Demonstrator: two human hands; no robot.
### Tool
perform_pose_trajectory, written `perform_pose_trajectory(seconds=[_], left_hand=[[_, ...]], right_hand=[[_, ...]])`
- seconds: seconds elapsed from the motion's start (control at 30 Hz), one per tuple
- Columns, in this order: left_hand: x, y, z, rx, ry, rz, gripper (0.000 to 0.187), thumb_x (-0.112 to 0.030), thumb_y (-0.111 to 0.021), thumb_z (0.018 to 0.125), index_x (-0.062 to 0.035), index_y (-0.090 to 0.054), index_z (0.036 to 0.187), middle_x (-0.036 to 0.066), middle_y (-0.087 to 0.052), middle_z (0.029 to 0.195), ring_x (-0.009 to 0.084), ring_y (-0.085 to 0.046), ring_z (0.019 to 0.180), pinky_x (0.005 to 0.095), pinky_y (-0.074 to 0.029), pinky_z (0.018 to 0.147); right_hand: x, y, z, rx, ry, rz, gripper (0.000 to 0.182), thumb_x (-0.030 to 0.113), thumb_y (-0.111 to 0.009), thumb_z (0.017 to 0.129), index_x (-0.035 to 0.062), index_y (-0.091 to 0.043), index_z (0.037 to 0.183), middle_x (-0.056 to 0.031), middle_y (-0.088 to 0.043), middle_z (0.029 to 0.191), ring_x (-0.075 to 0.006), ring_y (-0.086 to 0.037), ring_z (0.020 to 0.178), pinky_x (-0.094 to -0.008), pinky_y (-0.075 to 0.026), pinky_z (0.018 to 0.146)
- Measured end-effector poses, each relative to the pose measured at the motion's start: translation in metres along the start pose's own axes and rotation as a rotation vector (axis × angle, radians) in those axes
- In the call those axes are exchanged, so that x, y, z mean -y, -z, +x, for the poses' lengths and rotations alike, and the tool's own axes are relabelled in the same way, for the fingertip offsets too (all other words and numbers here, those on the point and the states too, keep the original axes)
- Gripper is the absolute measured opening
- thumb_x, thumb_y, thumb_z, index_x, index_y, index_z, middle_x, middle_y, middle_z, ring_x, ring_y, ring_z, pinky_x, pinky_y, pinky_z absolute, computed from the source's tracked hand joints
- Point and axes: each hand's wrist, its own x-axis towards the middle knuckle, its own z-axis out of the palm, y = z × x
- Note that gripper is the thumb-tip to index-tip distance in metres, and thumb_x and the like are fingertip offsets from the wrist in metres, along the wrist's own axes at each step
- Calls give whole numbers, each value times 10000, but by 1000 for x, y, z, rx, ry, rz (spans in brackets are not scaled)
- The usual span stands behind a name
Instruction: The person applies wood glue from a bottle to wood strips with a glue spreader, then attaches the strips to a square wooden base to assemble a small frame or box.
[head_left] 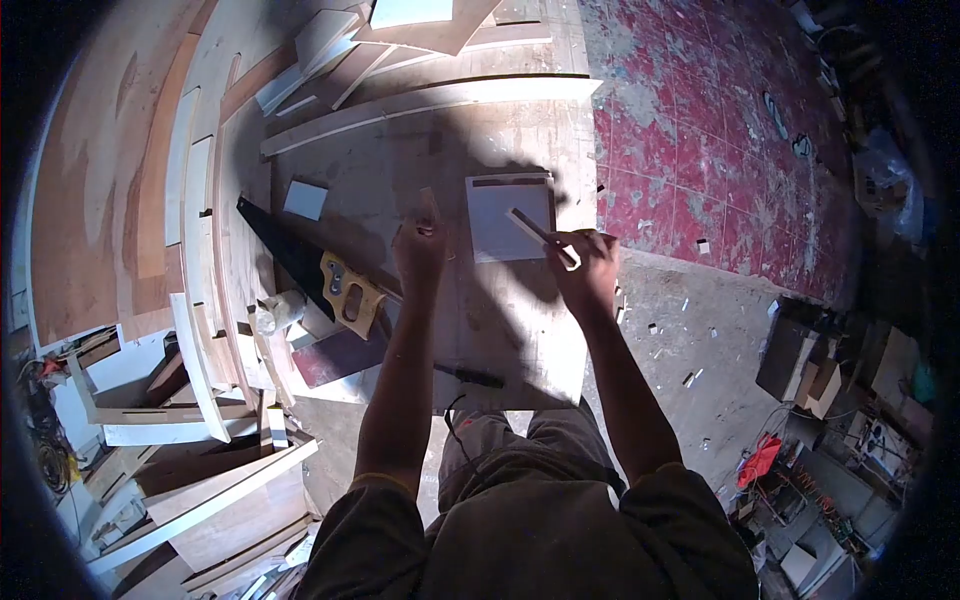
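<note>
Person stands over a plywood sheet (520,330), right hand (588,262) gripping a thin wood strip (538,235) above a small square panel (510,215). Left hand (420,248) pinches a small wood piece (430,205). Looks like fitting stage; next move prob. needs strip lined up w/ panel edge.

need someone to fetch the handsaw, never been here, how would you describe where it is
Start at the big plywood sheet lying on the floor under both hands. The handsaw lies on its left part, just beyond the left hand. It is the only thing there with a dark tapering blade and a yellowish wooden handle with a cut-out grip.
</note>
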Motion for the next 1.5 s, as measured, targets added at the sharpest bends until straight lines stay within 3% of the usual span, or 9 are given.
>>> perform_pose_trajectory(seconds=[0.17,0.23,0.43,0.67,0.73,0.77,0.97,1.03,1.5], left_hand=[[1,15,4,-2,65,107,212,-220,-675,818,-24,-673,900,164,-692,826,360,-681,801,472,-541,748],[21,10,11,-58,-87,245,213,-225,-645,826,-23,-662,891,155,-690,812,358,-678,780,489,-542,752],[32,24,16,28,-18,346,283,-290,-628,822,-10,-641,864,186,-675,800,411,-656,782,521,-528,756],[35,29,20,126,20,253,291,-308,-685,804,-31,-636,874,188,-675,857,423,-640,827,515,-513,783],[4,45,12,-334,-334,456,276,-308,-707,806,-59,-640,904,152,-680,903,393,-623,850,463,-500,808],[3,43,12,-332,-334,458,276,-308,-707,806,-59,-640,904,152,-680,903,393,-623,850,463,-500,808],[6,26,21,34,-312,87,190,-238,-695,844,-70,-652,921,104,-690,924,307,-630,843,407,-490,811],[-3,21,18,141,-206,-45,176,-220,-688,856,-56,-679,917,118,-692,855,288,-654,810,397,-498,810],[-38,-6,27,308,-161,-133,274,-279,-683,879,-37,-716,1002,154,-728,891,273,-722,841,373,-552,746]], right_hand=[[42,-39,-8,86,-199,0,178,257,-749,753,185,-709,911,22,-693,904,-292,-523,1008,-445,-394,864],[58,-55,-7,99,-238,-75,185,281,-754,756,184,-699,904,34,-689,863,-275,-533,990,-451,-391,851],[75,-95,-2,41,-313,-149,186,290,-759,752,178,-667,869,54,-683,811,-252,-535,984,-435,-371,847],[81,-109,-2,43,-336,-165,187,327,-716,770,171,-649,849,-5,-671,854,-299,-544,970,-469,-381,831],[83,-113,0,32,-313,-187,198,336,-721,768,171,-644,846,-7,-666,858,-299,-539,977,-467,-377,833],[84,-115,0,34,-315,-185,198,336,-721,768,171,-644,846,-7,-666,858,-299,-539,977,-467,-377,833],[84,-121,-1,48,-309,-205,193,331,-711,780,163,-643,849,-14,-662,886,-305,-531,991,-466,-373,839],[82,-122,-2,-4,-272,-252,210,345,-751,759,181,-661,855,31,-669,851,-280,-534,965,-449,-377,833],[72,-131,6,-17,-312,-243,232,376,-666,813,150,-620,835,-45,-645,878,-305,-530,943,-462,-371,801]])
